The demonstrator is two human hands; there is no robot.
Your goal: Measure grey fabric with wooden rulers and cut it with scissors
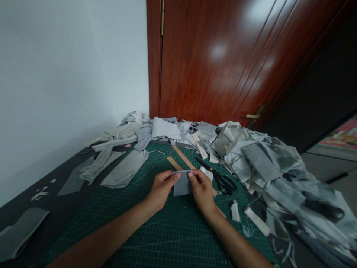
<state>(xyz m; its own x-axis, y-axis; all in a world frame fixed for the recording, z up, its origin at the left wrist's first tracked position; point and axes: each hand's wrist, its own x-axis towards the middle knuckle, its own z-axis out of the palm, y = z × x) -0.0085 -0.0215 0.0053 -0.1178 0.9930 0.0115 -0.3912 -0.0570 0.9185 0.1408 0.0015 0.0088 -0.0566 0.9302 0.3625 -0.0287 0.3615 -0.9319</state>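
A small grey piece of cloth [183,185] hangs between my hands above the green cutting mat [156,238]. My left hand [162,188] pinches its upper left corner between thumb and fingers. At the upper right corner, my right hand [202,188] grips it the same way. Just beyond the cloth lie two wooden rulers, a short ruler [174,163] and a longer ruler [182,156], both partly hidden by my hands. Black-handled scissors [220,178] rest on the mat to the right of my right hand.
Heaped fabric scraps [251,156] line the right side and back of the table. Pale cloth strips [125,169] lie at left, and a folded grey cloth [25,230] sits near front left. White thread [245,230] lies at right. A wooden door [209,67] stands behind.
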